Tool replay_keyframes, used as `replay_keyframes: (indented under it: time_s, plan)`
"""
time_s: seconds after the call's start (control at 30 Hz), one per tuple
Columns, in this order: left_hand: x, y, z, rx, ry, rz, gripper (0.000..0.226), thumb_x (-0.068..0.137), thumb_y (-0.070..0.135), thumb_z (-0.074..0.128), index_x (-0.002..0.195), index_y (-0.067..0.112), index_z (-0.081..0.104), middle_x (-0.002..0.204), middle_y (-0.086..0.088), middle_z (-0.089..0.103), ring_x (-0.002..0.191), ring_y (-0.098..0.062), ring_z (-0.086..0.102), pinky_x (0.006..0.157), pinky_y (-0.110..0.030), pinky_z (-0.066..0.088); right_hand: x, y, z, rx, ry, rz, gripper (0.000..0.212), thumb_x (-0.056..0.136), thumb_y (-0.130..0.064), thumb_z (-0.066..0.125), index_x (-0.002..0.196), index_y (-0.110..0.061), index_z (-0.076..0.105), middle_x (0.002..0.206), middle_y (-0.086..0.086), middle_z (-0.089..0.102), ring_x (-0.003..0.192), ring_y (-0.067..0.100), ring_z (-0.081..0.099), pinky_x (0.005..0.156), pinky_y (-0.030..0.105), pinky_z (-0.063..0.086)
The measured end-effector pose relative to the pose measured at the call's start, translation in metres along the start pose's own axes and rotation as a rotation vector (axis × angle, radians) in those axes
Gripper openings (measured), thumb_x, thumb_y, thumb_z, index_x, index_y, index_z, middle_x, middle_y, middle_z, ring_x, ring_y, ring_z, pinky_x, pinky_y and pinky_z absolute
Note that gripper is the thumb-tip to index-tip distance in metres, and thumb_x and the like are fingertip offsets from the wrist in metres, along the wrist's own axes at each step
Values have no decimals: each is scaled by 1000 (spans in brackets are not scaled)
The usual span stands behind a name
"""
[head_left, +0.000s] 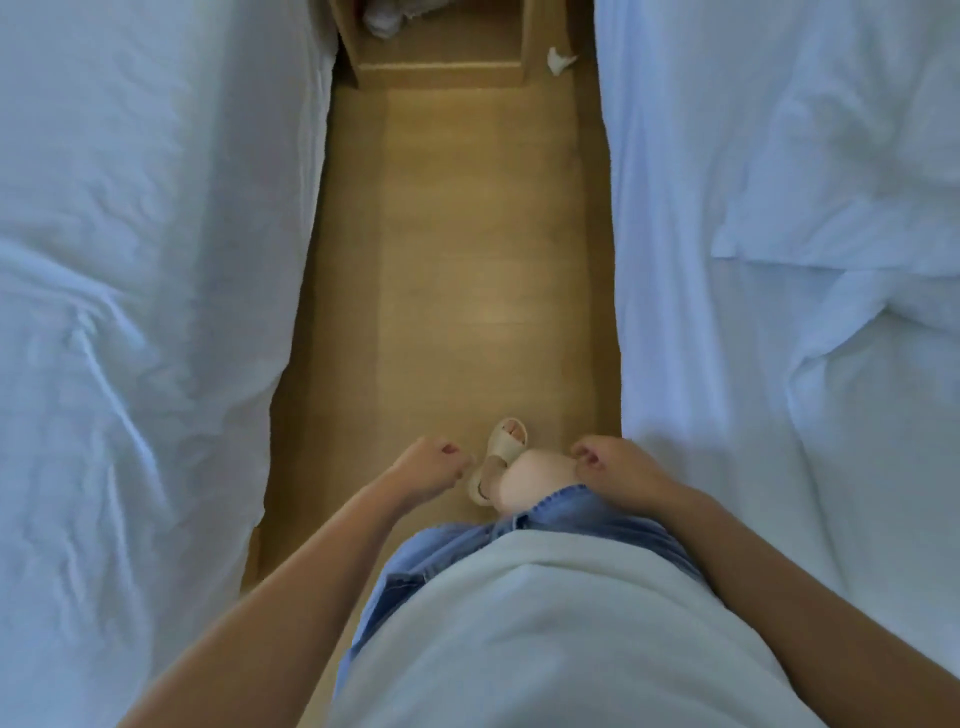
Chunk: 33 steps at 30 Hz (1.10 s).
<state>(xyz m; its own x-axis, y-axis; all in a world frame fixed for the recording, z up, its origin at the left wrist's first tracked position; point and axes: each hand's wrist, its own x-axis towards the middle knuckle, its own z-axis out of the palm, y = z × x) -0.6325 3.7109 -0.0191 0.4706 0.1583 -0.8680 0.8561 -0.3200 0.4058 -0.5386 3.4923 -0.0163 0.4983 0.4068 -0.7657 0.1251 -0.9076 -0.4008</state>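
Note:
I stand in a narrow aisle between two beds with white bedding. My left hand (428, 462) hangs in front of me over the wooden floor (467, 260), fingers loosely curled, holding nothing. My right hand (610, 467) hovers by my raised knee, close to the edge of the right bed (727, 364), fingers loosely curled and empty. A cream slipper (501, 449) on my foot shows between the hands.
The left bed (145, 260) has a rumpled white duvet. A white pillow (841, 171) lies on the right bed. A wooden nightstand (441, 57) closes the aisle's far end, with a crumpled white tissue (560, 61) on the floor beside it.

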Motion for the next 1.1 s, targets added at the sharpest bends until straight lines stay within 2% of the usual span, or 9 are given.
replay_keyframes:
  time_s: [0.1, 0.23, 0.3, 0.4, 0.47, 0.57, 0.8, 0.97, 1.1]
  plan:
    - [37, 60, -42, 51, -75, -7, 19, 92, 28, 55, 94, 10, 59, 86, -2, 60, 75, -15, 55, 60, -22, 41, 46, -18, -74, 47, 54, -14, 28, 95, -26, 47, 112, -7, 60, 110, 10, 64, 98, 24, 59, 86, 36, 48]
    - [88, 144, -111, 117, -101, 104, 11, 92, 26, 55, 84, 19, 57, 83, -1, 60, 75, -15, 55, 72, -26, 46, 104, -47, -173, 108, 113, 8, 33, 98, -29, 44, 122, -9, 55, 118, 6, 61, 104, 21, 57, 82, 26, 44]
    - [119, 189, -150, 150, -93, 160, 10, 91, 25, 55, 83, 21, 58, 84, 0, 61, 73, -12, 55, 68, -22, 47, 138, -61, -216, 141, 151, 36, 35, 97, -28, 44, 116, -1, 57, 112, 14, 63, 102, 26, 59, 83, 33, 47]
    - [175, 262, -202, 269, -136, 228, 12, 91, 27, 55, 87, 16, 58, 90, -4, 62, 80, -18, 56, 76, -33, 49, 186, -82, -275, 212, 197, 89, 33, 95, -20, 45, 106, 8, 55, 101, 22, 62, 94, 33, 58, 85, 42, 46]
    - [208, 319, -234, 412, -189, 268, 16, 91, 24, 54, 83, 10, 53, 82, -9, 56, 70, -21, 49, 65, -30, 41, 212, -95, -314, 264, 235, 125, 27, 95, -19, 44, 95, 6, 55, 90, 17, 59, 83, 30, 55, 84, 42, 45]
    - [248, 417, -270, 589, -277, 342, 17, 93, 20, 51, 78, 12, 47, 77, -11, 45, 67, -17, 38, 56, -27, 27, 240, -114, -371, 383, 327, 151, 30, 98, -23, 43, 107, 1, 57, 99, 13, 62, 90, 25, 57, 82, 35, 44]
    - [323, 642, -278, 757, -339, 515, 32, 98, 18, 48, 68, 8, 45, 67, 0, 41, 62, -8, 38, 56, -16, 31, 309, -91, -496, 589, 523, 240, 26, 96, -20, 45, 102, -1, 61, 98, 11, 64, 91, 28, 58, 74, 30, 40]
    - [367, 768, -271, 798, -282, 504, 29, 94, 35, 53, 112, 12, 58, 105, -2, 58, 87, -18, 58, 70, -25, 46, 366, -44, -599, 624, 610, 228, 27, 96, -22, 46, 112, -7, 61, 108, 5, 65, 98, 22, 59, 85, 29, 45]
    - [402, 863, -261, 842, -250, 534, 29, 93, 36, 54, 112, 14, 58, 118, -4, 59, 106, -22, 58, 86, -31, 47, 409, -12, -687, 656, 614, 227, 28, 97, -24, 44, 119, -12, 58, 110, 0, 62, 101, 18, 57, 86, 25, 41]
